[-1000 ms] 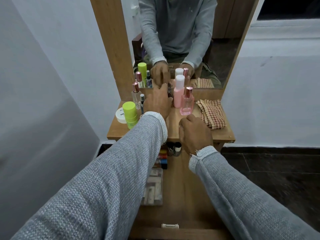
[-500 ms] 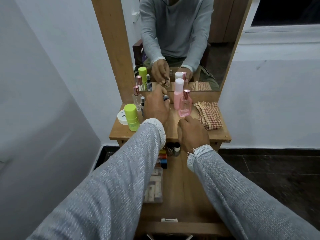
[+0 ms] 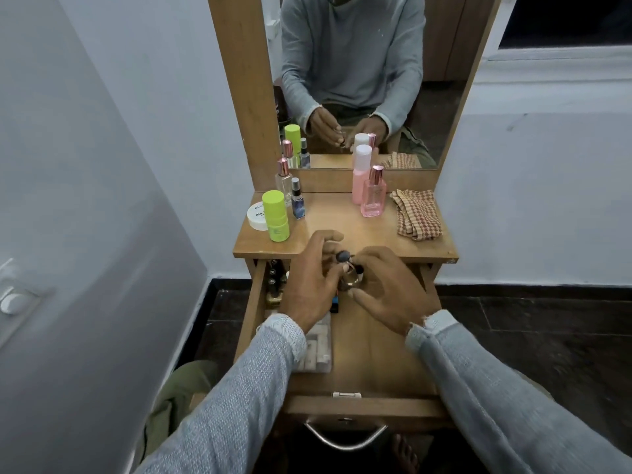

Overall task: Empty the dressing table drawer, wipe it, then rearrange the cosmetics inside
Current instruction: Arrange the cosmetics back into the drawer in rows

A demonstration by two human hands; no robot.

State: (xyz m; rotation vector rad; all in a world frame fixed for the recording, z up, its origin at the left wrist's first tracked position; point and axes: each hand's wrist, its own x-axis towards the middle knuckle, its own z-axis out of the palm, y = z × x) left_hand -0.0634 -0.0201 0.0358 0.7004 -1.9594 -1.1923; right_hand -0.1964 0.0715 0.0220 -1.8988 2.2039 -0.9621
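Small dark-capped bottles [image 3: 349, 271] pinched between left hand [image 3: 309, 285] and right hand [image 3: 390, 289], over the open drawer [image 3: 362, 350]. Behind the drawer, on the tabletop [image 3: 342, 230]: green tube [image 3: 276, 215], pink bottles [image 3: 369, 186], checked cloth [image 3: 417, 213].

White walls [image 3: 102, 165] meet a dark tiled floor [image 3: 547, 319] along a black skirting [image 3: 533, 289]; wooden table [image 3: 427, 248] against the far wall, tall wood-framed mirror [image 3: 444, 80] at its rear edge; window [image 3: 564, 22] upper right, dark; white switch [image 3: 13, 299] on left wall; light dim.
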